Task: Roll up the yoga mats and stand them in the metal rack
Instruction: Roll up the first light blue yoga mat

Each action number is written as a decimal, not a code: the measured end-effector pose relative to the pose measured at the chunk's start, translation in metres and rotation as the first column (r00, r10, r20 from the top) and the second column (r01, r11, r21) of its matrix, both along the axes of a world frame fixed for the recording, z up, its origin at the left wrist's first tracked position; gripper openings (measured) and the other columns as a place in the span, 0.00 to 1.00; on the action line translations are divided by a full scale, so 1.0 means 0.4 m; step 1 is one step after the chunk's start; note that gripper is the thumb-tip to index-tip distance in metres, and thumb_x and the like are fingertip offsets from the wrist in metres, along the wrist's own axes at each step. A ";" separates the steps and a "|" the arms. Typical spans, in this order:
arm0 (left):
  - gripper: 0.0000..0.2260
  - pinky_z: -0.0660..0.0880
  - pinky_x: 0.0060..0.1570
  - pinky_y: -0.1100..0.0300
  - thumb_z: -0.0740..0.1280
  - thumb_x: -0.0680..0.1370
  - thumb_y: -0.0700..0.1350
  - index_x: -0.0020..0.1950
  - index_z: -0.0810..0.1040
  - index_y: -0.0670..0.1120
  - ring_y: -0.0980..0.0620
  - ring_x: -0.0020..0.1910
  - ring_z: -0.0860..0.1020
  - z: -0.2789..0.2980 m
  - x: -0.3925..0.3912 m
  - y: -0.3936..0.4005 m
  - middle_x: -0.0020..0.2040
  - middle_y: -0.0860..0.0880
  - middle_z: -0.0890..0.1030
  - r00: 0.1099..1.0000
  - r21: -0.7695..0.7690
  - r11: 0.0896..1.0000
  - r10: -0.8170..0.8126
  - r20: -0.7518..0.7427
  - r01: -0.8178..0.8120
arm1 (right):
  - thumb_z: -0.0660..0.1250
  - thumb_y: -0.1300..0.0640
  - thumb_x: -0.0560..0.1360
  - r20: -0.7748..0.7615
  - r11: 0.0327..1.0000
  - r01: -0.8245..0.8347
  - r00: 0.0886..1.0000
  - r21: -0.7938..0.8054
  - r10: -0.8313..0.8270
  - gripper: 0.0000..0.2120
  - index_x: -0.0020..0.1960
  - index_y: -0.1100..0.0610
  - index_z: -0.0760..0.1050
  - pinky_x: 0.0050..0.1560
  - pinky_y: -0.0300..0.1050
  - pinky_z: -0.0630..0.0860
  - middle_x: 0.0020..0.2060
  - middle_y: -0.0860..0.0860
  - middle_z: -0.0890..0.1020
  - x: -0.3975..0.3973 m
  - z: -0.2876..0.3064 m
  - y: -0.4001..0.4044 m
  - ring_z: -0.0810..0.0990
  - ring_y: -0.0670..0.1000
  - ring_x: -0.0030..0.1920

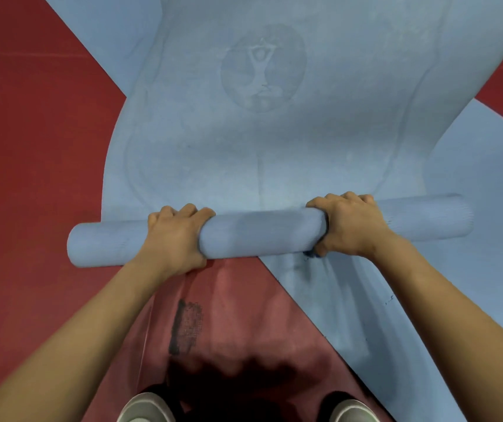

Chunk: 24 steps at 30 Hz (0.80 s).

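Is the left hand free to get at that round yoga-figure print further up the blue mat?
Probably not right now: the left hand grips the rolled part of the blue mat. Nothing covers the round print, so letting go would free the way.

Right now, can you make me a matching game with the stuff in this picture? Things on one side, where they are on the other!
Things:
1. left hand
2. right hand
3. round yoga-figure print
4. dark smudge

Places:
A. on the flat blue mat beyond the roll
B. on the red floor near the shoes
C. gripping the roll nearer its left end
D. gripping the roll nearer its right end

Pairs: 1-C, 2-D, 3-A, 4-B
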State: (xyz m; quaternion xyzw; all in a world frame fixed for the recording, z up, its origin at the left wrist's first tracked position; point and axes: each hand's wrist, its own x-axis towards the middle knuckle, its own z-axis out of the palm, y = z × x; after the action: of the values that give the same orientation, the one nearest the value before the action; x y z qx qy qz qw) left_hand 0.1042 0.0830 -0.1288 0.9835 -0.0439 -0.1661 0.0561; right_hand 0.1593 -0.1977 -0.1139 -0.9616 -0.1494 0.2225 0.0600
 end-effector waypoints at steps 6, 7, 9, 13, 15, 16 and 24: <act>0.37 0.62 0.45 0.53 0.67 0.53 0.52 0.64 0.73 0.58 0.43 0.45 0.75 -0.016 -0.133 0.013 0.48 0.55 0.77 0.997 -0.071 0.994 -0.076 0.022 0.078 | 0.74 0.41 0.58 -0.085 0.998 -0.043 0.996 -0.042 0.040 0.38 0.67 0.38 0.66 0.61 0.46 0.61 0.56 0.41 0.75 -0.133 0.016 -0.012 0.71 0.50 0.59; 0.37 0.64 0.43 0.53 0.67 0.51 0.52 0.62 0.73 0.57 0.42 0.40 0.76 -0.024 -0.155 0.016 0.45 0.55 0.77 0.993 -0.072 0.992 -0.100 0.065 0.105 | 0.73 0.41 0.58 -0.107 0.998 -0.045 0.993 -0.042 0.041 0.39 0.67 0.37 0.65 0.61 0.46 0.61 0.56 0.40 0.75 -0.152 0.018 -0.014 0.71 0.49 0.60; 0.38 0.67 0.39 0.53 0.68 0.48 0.53 0.59 0.72 0.57 0.44 0.35 0.76 -0.036 -0.196 0.019 0.42 0.55 0.78 0.987 -0.087 0.988 -0.116 0.111 0.126 | 0.73 0.41 0.59 -0.142 0.998 -0.053 0.989 -0.044 0.046 0.39 0.68 0.37 0.64 0.61 0.45 0.61 0.56 0.39 0.74 -0.188 0.022 -0.018 0.70 0.48 0.60; 0.39 0.72 0.38 0.52 0.68 0.48 0.55 0.60 0.71 0.57 0.46 0.36 0.76 -0.040 -0.262 0.007 0.44 0.55 0.78 0.990 -0.087 0.990 -0.105 0.096 0.113 | 0.72 0.40 0.60 -0.148 0.994 -0.090 0.986 -0.069 0.079 0.41 0.70 0.36 0.60 0.63 0.44 0.59 0.60 0.38 0.71 -0.235 0.022 -0.027 0.68 0.47 0.62; 0.39 0.72 0.41 0.52 0.70 0.49 0.54 0.62 0.70 0.56 0.46 0.38 0.77 -0.038 -0.278 -0.002 0.46 0.54 0.77 0.988 -0.074 0.991 -0.105 0.117 0.114 | 0.72 0.40 0.60 -0.160 0.993 -0.093 0.984 -0.074 0.080 0.42 0.70 0.36 0.59 0.64 0.44 0.58 0.62 0.38 0.70 -0.239 0.019 -0.028 0.67 0.46 0.63; 0.41 0.72 0.45 0.49 0.73 0.50 0.55 0.63 0.69 0.55 0.46 0.42 0.78 -0.040 -0.282 -0.004 0.48 0.53 0.77 0.986 -0.060 0.992 -0.105 0.127 0.114 | 0.72 0.40 0.60 -0.173 0.993 -0.089 0.982 -0.074 0.075 0.42 0.70 0.36 0.59 0.64 0.44 0.58 0.64 0.38 0.70 -0.239 0.019 -0.027 0.67 0.46 0.63; 0.44 0.45 0.68 0.33 0.48 0.72 0.75 0.78 0.50 0.47 0.41 0.75 0.55 -0.032 -0.355 -0.085 0.76 0.44 0.59 0.992 -0.022 0.998 -0.057 0.111 0.059 | 0.75 0.43 0.58 -0.277 0.990 -0.105 0.958 -0.096 0.075 0.45 0.71 0.36 0.60 0.64 0.47 0.61 0.63 0.42 0.71 -0.196 0.019 -0.015 0.70 0.49 0.62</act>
State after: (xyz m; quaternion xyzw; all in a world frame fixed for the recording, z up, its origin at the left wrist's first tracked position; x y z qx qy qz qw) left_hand -0.0377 0.0491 -0.1416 0.9887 -0.0777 -0.1125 0.0609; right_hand 0.0809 -0.2036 -0.1062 -0.9158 -0.1708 0.3631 0.0170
